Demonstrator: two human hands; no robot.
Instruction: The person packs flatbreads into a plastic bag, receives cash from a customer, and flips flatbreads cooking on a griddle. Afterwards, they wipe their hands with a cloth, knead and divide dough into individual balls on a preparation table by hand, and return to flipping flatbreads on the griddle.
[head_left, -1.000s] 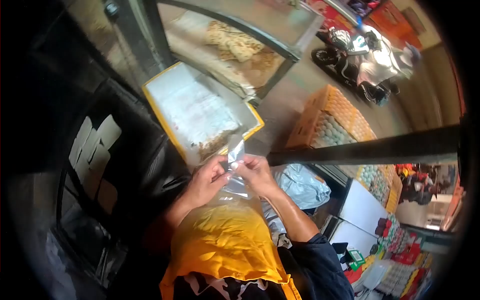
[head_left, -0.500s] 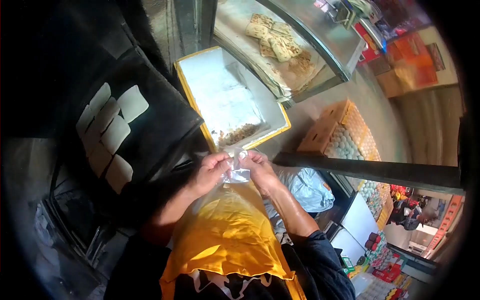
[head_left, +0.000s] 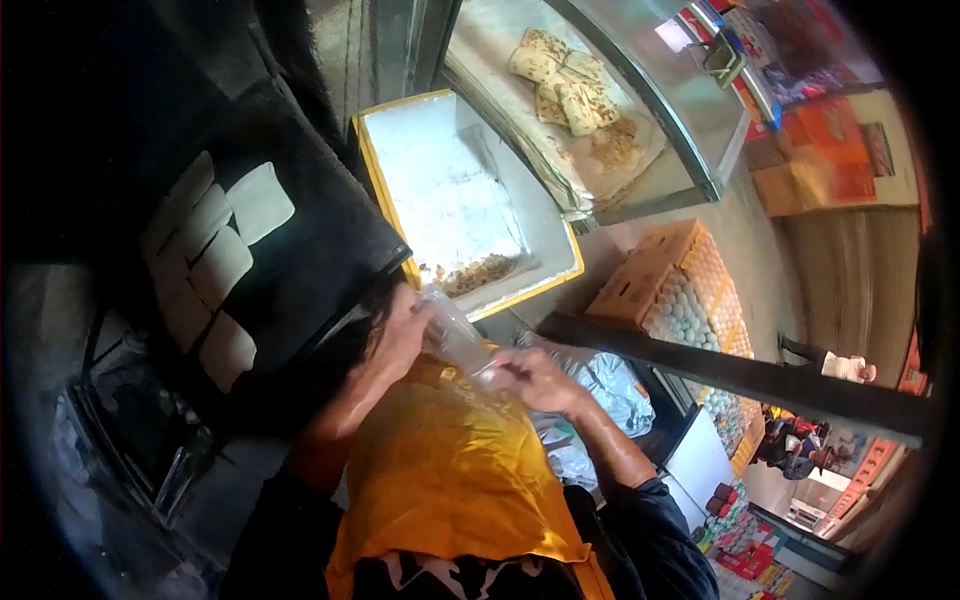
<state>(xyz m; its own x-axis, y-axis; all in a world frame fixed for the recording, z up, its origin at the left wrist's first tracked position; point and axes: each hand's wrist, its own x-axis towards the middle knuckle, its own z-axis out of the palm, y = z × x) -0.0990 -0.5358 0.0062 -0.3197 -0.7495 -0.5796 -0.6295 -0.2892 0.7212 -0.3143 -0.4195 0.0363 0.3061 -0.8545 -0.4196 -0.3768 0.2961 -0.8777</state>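
A clear plastic bag [head_left: 457, 335] is stretched between my two hands, over the top of my yellow apron [head_left: 440, 450]. My left hand [head_left: 402, 325] is closed on the bag's upper left end. Lower and to the right, my right hand [head_left: 535, 378] pinches the other end. Just beyond them lies a white box [head_left: 440, 180] with a yellow rim and brown crumbs at its near end. To the left, several pale flat dough pieces [head_left: 222, 268] rest on a black surface [head_left: 310, 230].
Browned flatbreads [head_left: 570, 80] lie in a glass-sided case at the top. Egg trays [head_left: 690, 310] and a cardboard box [head_left: 645, 272] stand right, behind a dark bar [head_left: 740, 375]. Silvery plastic bags [head_left: 605, 395] sit beside my right arm. People [head_left: 795, 445] are in the far background.
My hands have moved apart, the left one up and left, the right one slightly down and right. The bag is now drawn out lengthwise between them. The view has shifted slightly.
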